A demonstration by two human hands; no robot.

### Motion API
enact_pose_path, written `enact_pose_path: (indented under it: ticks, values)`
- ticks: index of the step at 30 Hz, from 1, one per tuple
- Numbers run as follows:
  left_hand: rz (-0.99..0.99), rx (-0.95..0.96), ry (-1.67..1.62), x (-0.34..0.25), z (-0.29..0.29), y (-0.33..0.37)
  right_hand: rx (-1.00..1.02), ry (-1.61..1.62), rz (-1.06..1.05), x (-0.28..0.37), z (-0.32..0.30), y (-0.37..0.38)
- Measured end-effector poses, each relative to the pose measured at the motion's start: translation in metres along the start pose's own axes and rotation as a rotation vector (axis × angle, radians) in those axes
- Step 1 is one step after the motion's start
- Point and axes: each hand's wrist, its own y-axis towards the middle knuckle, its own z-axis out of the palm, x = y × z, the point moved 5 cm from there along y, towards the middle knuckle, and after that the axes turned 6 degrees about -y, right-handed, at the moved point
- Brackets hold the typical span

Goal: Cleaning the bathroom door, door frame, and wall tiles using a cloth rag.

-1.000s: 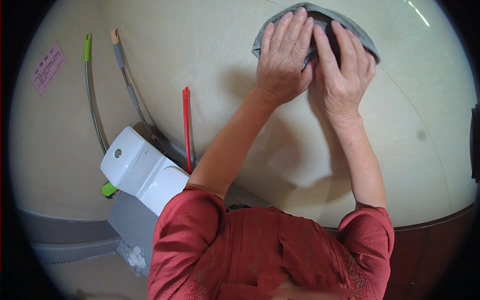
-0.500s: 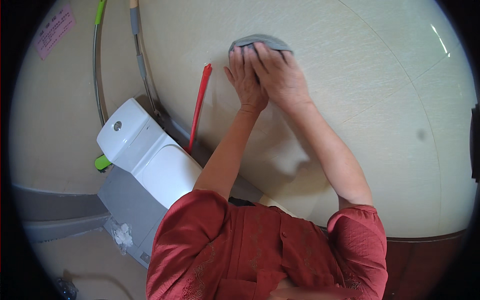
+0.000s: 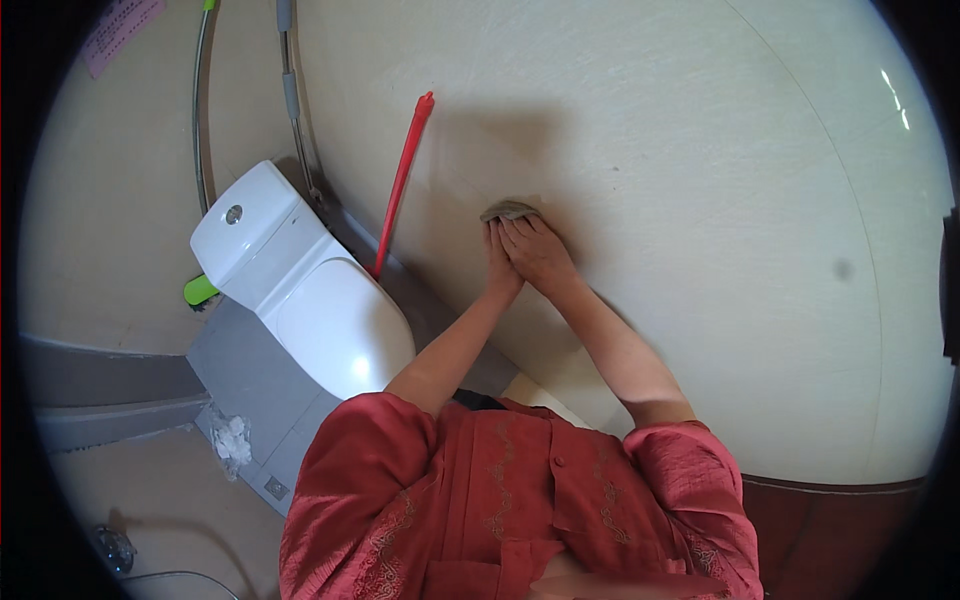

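Note:
A folded grey cloth [image 3: 510, 209] lies pressed against the pale tiled wall [image 3: 720, 260]. My left hand [image 3: 499, 262] and my right hand [image 3: 538, 254] hold it there together, the right partly overlapping the left. Their fingers point up the wall and lie close together over the cloth's lower part, so only its upper edge shows. Both forearms reach up from red sleeves. To the left of the hands, a red stick [image 3: 405, 170] leans on the wall.
A white toilet [image 3: 330, 310] stands at the left on a grey tiled floor [image 3: 240, 375]. Behind it two long metal poles [image 3: 291, 95] lean on the wall. A green brush [image 3: 200, 291] is beside the toilet. A plastic bag with white paper [image 3: 232, 440] lies on the floor.
Both hands have slid down the wall with the cloth, toward my body, and my elbows have drawn in. The view has shifted slightly.

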Motion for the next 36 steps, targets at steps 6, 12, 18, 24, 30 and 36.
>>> enact_pose_path:
  ticks: [6, 12, 18, 24, 30, 36]
  values:
    - [0.065, -0.051, -0.019, -0.079, 0.031, 0.009, -0.148, 0.091, 0.096, -0.049, -0.065, -0.017]
    - [0.356, -0.147, -0.076, -0.219, 0.053, 0.036, -0.405, 0.027, 0.224, -0.125, -0.165, -0.043]
    - [0.638, -0.132, -0.046, -0.289, 0.07, 0.01, -0.638, -0.119, 0.313, -0.153, -0.215, -0.095]
    - [0.306, -0.306, -0.256, -0.236, 0.063, 0.01, -0.501, -0.251, 0.357, -0.14, -0.201, -0.076]
    - [0.022, -0.408, -0.297, -0.175, 0.021, 0.042, -0.396, -0.211, 0.292, -0.116, -0.139, -0.013]
    - [-0.186, -0.408, -0.321, -0.091, -0.029, 0.065, -0.373, -0.005, 0.074, -0.074, -0.09, 0.058]
